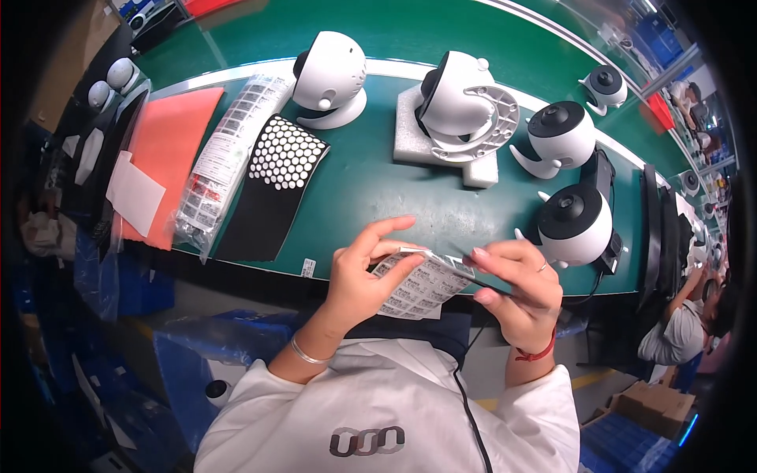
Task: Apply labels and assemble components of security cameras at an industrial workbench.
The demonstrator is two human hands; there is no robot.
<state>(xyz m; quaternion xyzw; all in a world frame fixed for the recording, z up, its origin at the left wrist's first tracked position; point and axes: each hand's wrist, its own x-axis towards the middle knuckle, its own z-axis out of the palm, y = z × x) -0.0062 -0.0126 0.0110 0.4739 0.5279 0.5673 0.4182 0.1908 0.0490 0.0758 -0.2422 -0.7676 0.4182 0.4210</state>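
Note:
My left hand (365, 272) grips a sheet of printed labels (418, 293), thumb on top and fingers behind, in front of my body at the table's near edge. The sheet is bent and shows rows of small grey-and-white stickers. Close to its right edge is my right hand (524, 288), thumb and fingers around a thin dark tool (490, 285) that points at the sheet; its exact kind is blurred. Beyond my hands, a white ball-shaped camera (457, 98) lies tilted on a white foam block (410, 130), its ring-shaped base facing right.
Another white camera (331, 79) stands at the back left. On the right are two black-faced cameras (561, 134) (576, 225). To the left lie a black strip with white dots (288, 154), a bagged label roll (229, 150) and orange foam sheets (169, 150). Someone sits far right (678, 335).

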